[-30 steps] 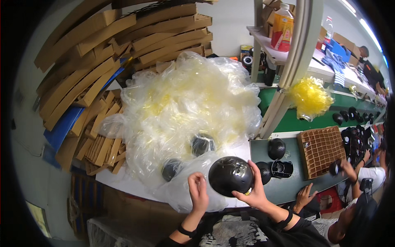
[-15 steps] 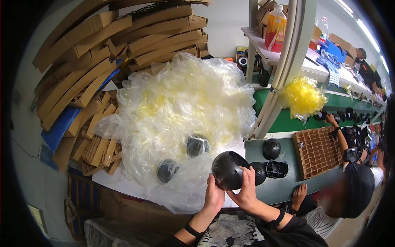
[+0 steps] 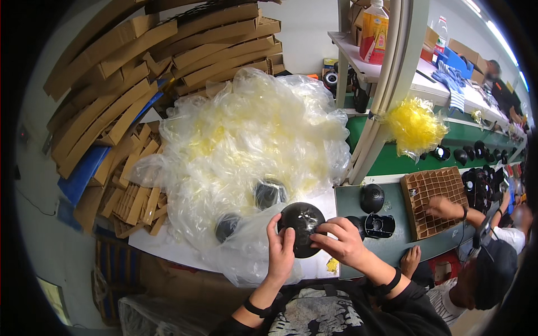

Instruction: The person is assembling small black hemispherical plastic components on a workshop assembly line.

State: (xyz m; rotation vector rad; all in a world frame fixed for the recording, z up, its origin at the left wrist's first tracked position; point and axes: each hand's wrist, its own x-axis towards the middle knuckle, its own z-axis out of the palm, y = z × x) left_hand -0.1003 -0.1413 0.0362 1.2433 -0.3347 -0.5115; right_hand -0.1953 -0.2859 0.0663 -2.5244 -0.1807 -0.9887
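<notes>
In front of me, a glossy black dome-shaped shell (image 3: 301, 219) is held above the white table edge. My left hand (image 3: 281, 246) grips its left side, thumb on the near face and fingers round the rim. My right hand (image 3: 343, 241) has its bent fingers pressed against the right side. Just beyond lies a heap of clear plastic bags (image 3: 252, 140) with yellowish film among them. Two dark rounded parts, one under film (image 3: 270, 194) and one nearer (image 3: 227, 226), rest at the heap's near side.
A green mat holds a black perforated dome (image 3: 372, 198), a black open housing (image 3: 379, 225) and a divided cardboard tray (image 3: 434, 199). A co-worker's hand (image 3: 445, 208) is over the tray. Cardboard dividers (image 3: 218, 45) are stacked at left. Yellow film (image 3: 416, 127) hangs by the post.
The black dome has turned, its rounded face now toward me, and my left hand has shifted up its side. A yellow scrap shows below my right hand. The co-worker's hand has come back over the tray.
</notes>
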